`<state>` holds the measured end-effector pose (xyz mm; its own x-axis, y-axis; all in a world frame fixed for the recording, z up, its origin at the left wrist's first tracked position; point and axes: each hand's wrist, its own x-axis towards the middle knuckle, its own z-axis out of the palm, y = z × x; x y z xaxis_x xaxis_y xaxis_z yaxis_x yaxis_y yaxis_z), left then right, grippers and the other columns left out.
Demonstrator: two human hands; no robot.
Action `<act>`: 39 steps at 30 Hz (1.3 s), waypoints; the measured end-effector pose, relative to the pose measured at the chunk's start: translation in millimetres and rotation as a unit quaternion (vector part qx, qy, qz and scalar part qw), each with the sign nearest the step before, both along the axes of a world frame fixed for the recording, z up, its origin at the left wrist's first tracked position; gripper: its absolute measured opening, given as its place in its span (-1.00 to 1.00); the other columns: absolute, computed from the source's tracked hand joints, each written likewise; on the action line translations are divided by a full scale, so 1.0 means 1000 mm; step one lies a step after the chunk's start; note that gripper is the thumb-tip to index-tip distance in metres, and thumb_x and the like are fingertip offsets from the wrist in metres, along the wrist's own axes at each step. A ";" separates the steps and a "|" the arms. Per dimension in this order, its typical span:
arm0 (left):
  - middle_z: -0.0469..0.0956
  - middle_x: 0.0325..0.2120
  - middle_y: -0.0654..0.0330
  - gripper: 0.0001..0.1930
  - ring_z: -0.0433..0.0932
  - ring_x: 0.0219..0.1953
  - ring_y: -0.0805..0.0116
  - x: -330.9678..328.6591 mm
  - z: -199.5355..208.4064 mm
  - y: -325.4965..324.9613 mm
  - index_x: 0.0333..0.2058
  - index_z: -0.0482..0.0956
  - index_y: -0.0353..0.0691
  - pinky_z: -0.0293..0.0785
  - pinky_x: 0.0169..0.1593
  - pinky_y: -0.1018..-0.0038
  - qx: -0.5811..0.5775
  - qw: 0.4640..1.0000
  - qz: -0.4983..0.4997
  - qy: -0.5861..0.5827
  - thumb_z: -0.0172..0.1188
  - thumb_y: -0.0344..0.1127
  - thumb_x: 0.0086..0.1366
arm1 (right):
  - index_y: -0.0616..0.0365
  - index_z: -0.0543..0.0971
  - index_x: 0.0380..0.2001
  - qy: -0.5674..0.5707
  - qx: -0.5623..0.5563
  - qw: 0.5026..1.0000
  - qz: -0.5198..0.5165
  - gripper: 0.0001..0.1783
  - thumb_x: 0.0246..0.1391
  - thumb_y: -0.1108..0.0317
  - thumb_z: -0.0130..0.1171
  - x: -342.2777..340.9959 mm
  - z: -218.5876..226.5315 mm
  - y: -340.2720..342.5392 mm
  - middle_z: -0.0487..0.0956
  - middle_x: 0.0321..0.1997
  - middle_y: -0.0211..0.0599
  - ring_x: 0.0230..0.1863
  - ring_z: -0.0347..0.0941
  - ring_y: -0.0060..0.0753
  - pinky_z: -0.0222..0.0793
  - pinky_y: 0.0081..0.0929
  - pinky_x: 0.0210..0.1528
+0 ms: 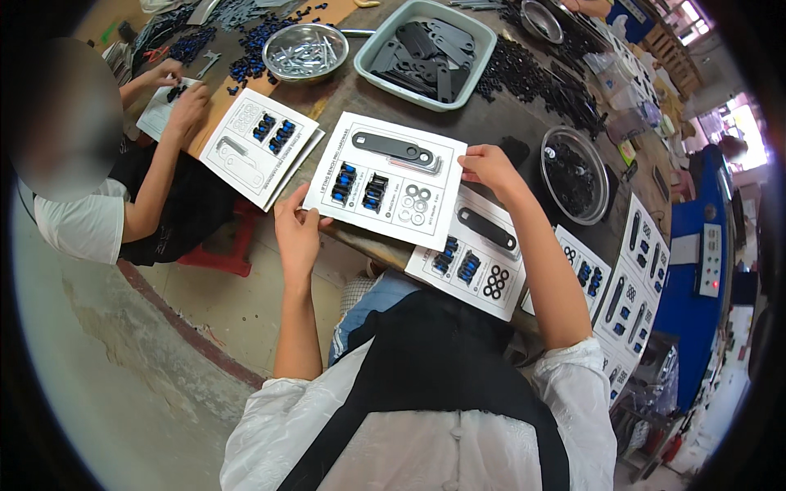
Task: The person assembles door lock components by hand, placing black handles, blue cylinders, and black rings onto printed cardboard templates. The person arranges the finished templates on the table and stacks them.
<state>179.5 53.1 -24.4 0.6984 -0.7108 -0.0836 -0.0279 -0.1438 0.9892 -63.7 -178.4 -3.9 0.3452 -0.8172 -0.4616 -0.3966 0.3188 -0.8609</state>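
Observation:
A white printed hardware card (327,214) is held by its two side edges, tilted toward me. My left hand (298,229) pinches its lower left corner, and my right hand (490,169) grips its upper right edge. On the card lie a dark flat wrench-like plate (393,150) and two groups of black-and-blue bolts (344,184). Printed ring outlines show at its lower right. Partly beneath it, nearer my lap, rests another card (512,282) bearing a black plate, bolts and several black washers.
At left, a co-worker's hands (187,105) handle small dark parts over a card. Between us lies a card stack (274,192). Farther off stand a steel bowl of bolts (274,69) and a pale tub (483,69) of black plates. At right are a bowl (606,192) and filled cards (604,315).

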 end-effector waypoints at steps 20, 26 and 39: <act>0.30 -0.10 0.16 -0.52 0.49 -0.07 0.41 -0.133 -0.011 0.027 0.13 0.33 -0.35 0.61 -0.11 0.51 0.013 0.969 -0.236 0.078 0.03 -0.69 0.21 | 0.40 0.49 -0.19 0.054 -0.066 0.988 -0.132 -0.77 0.04 0.56 0.17 -0.201 -0.014 0.089 0.55 -0.35 -0.28 -0.39 0.54 -0.54 0.55 -0.61 -0.35; 0.25 -0.16 0.19 -0.53 0.45 -0.17 0.44 -0.137 0.004 0.031 0.08 0.40 -0.35 0.63 -0.17 0.57 0.049 0.968 -0.242 0.032 0.08 -0.71 0.16 | 0.40 0.50 -0.18 0.088 -0.069 0.984 -0.136 -0.75 0.04 0.56 0.18 -0.205 -0.026 0.095 0.59 -0.34 -0.25 -0.41 0.58 -0.49 0.55 -0.59 -0.34; 0.29 -0.26 0.23 -0.53 0.32 -0.42 0.55 -0.134 0.008 0.032 0.05 0.44 -0.25 0.37 -0.30 0.60 0.088 0.955 -0.259 -0.114 0.21 -0.60 0.12 | 0.37 0.53 -0.16 0.096 -0.104 0.980 -0.137 -0.75 0.02 0.60 0.17 -0.199 -0.024 0.102 0.61 -0.33 -0.26 -0.40 0.58 -0.51 0.55 -0.60 -0.30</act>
<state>45.5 85.5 -15.9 0.2719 -0.9546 -0.1216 -0.3514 -0.2161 0.9109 -262.3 -75.9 -28.2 0.0223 -0.9506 -0.3095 -0.4824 0.2609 -0.8362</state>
